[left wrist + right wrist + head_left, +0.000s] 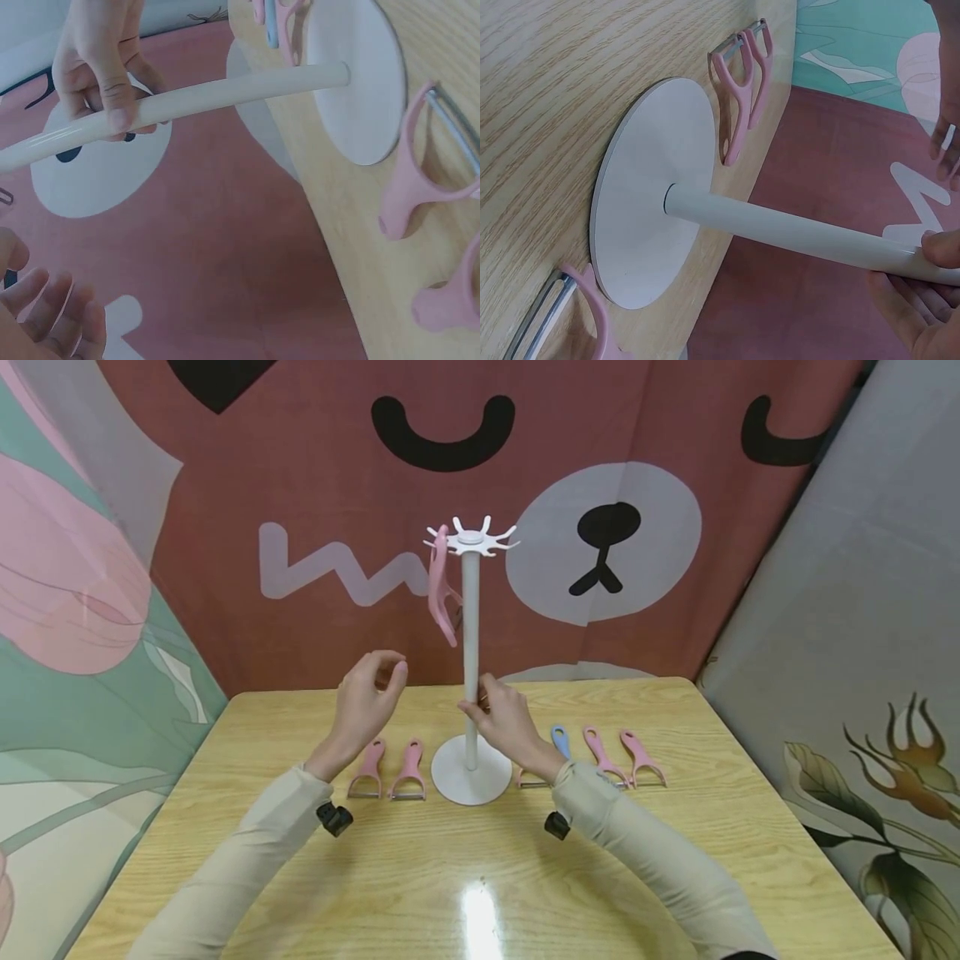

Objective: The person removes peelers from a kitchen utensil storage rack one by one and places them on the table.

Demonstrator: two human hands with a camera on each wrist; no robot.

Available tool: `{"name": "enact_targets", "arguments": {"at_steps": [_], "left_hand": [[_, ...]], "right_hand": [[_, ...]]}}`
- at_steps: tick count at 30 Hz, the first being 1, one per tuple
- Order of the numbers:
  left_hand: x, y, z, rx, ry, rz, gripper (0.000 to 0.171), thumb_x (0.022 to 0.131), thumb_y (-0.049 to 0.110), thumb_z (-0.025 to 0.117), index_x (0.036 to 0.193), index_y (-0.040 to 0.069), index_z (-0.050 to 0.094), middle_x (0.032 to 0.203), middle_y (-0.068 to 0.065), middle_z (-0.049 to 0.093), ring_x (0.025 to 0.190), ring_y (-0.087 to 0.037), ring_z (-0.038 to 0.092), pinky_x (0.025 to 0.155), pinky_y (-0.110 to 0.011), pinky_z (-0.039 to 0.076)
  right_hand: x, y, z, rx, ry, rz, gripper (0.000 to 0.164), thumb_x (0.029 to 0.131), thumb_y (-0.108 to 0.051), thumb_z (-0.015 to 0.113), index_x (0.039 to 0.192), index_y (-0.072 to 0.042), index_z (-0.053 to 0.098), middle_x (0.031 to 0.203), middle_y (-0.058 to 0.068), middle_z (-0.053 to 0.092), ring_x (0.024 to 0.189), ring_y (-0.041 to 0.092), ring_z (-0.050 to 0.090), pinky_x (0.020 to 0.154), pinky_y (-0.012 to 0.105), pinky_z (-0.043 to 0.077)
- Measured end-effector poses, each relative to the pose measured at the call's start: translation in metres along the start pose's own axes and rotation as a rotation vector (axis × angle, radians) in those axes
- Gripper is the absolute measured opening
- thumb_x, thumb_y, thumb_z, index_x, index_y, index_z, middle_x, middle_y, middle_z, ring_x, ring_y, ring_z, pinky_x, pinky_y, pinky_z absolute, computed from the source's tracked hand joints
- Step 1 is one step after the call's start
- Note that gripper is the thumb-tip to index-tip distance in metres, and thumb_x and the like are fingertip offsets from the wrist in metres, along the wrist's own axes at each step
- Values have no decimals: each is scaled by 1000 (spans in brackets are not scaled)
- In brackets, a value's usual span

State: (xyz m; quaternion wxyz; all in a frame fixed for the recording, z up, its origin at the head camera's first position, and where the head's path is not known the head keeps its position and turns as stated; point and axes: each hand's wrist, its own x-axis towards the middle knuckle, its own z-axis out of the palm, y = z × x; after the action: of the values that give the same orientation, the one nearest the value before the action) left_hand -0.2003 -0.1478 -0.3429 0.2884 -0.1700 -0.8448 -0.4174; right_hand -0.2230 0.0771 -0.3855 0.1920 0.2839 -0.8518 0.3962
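Note:
A white stand [471,610] with a round base [457,785] and a ring of hooks [487,539] rises from the table. One pink peeler [438,589] hangs from a hook on its left side. My right hand [510,718] holds the pole between thumb and fingers, low down; the right wrist view shows this pole [795,232] too. To the left of the pole, touching nothing, my left hand [365,693] is raised with loosely bent fingers. Two pink peelers, one nearer [410,768] and one farther [369,768] from the base, lie left of it.
Right of the base lie a blue-handled peeler [559,739], partly behind my right wrist, and two pink peelers [596,747] [637,756]. Another pink peeler [596,315] is close to the base. A patterned curtain [337,635] stands behind the wooden table [405,877].

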Motion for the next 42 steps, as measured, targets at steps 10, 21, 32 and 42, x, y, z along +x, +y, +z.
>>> {"name": "enact_targets", "arguments": {"at_steps": [10,21,32,42], "left_hand": [[9,14,-2,6,13,51,20,101,17,58,112,3,65,93,-8,64,77,-19,61,71,-37,53],[18,26,2,-21,36,60,25,103,24,53,113,3,64,92,-7,64,80,-20,60,72,-38,51],[24,38,7,-68,73,51,32,104,28,49,118,2,59,103,-11,63,91,-23,61,79,-39,49],[31,49,13,-109,114,85,39,103,31,49,125,-1,55,117,-14,60,102,-28,60,88,-44,49]], "right_hand": [[1,0,0,19,4,5,20,91,-12,73,96,0,58,83,10,65,73,20,70,61,30,57],[0,0,0,22,1,6,21,90,-12,74,97,0,59,83,9,66,73,19,70,61,29,57],[-2,0,1,23,-1,5,21,89,-12,75,97,0,59,82,9,66,72,18,70,61,29,57],[-2,0,0,18,-3,5,21,90,-12,75,96,0,59,82,9,66,72,18,69,60,28,56]]}}
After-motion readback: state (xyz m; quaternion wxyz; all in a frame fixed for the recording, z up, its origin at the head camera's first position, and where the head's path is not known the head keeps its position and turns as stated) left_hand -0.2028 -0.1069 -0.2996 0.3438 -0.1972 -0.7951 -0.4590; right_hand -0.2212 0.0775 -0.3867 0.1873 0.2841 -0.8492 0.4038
